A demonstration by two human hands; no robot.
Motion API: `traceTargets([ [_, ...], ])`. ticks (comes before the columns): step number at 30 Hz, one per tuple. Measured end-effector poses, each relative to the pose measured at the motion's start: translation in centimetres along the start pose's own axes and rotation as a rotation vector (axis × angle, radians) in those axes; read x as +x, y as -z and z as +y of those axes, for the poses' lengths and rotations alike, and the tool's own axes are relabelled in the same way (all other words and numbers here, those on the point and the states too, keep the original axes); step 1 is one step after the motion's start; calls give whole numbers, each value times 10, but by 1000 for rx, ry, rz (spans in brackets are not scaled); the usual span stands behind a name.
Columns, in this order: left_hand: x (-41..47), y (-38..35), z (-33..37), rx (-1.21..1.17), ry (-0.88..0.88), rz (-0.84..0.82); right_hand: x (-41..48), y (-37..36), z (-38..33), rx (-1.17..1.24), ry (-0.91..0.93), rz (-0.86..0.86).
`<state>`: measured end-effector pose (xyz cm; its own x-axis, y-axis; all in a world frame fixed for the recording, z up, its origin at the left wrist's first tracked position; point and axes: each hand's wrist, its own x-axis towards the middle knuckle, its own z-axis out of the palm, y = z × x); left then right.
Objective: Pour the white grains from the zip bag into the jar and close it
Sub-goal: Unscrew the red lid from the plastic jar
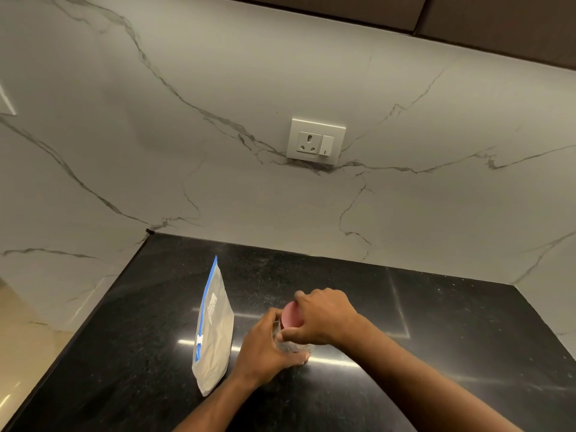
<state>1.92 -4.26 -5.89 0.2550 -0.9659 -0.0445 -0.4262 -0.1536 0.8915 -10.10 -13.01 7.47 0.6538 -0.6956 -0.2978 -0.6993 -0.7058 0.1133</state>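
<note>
Two hands are working on the jar (pixel 293 346), which is standing on the near middle of the black countertop (pixel 436 322). We are wrapping our left hand (pixel 265 347) around its clear body, fingers curled closed on the glass-like wall, while our right hand (pixel 324 316) is cupping the pink lid (pixel 291 316) from above, fingers bent down around its rim. Whether the lid is turning on or off we cannot tell. We are seeing the zip bag (pixel 215 332) just to the left of the jar, apart from it, standing upright with its blue zip strip (pixel 204 316) along the left edge and pale grains filling it; it looks full and shut, so we are judging that the pouring is not yet done and the lid is likely coming off. We are expecting the jar to be rigid, smooth and perhaps breakable, so holding it low around the body seems wise. We are guessing the bag is soft, heavy at the bottom and prone to slumping, best gripped near the top corners beside the slider.
</note>
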Motion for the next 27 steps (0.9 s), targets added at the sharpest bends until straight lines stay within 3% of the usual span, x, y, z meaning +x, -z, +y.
traceTargets([
  [6, 2, -1, -2, 18, 0, 3, -1, 7, -1, -3, 238, -94],
  [9, 2, -3, -3, 35, 2, 0, -3, 13, 3, 180, 351, -194],
  [12, 3, -5, -4, 13, -7, 14, -5, 14, 2, 290, 273, -72],
  [14, 3, -5, -5, -9, -3, 17, -3, 8, -1, 98, 126, 45],
  [16, 1, -4, -4, -10, -7, 8, 0, 4, -5, 5, 66, 22],
  [20, 0, -3, -1, 50, -4, 8, 2, 11, -6, 46, 290, -104],
  [23, 3, -5, -2, 98, -37, 7, 1, 14, -10, 237, 376, -131],
  [25, 2, -5, -3, 63, -25, 4, 2, 14, -11, 212, 305, 0],
  [27, 1, -4, -3, 22, 2, 13, 5, 12, -10, 4, 119, 71],
])
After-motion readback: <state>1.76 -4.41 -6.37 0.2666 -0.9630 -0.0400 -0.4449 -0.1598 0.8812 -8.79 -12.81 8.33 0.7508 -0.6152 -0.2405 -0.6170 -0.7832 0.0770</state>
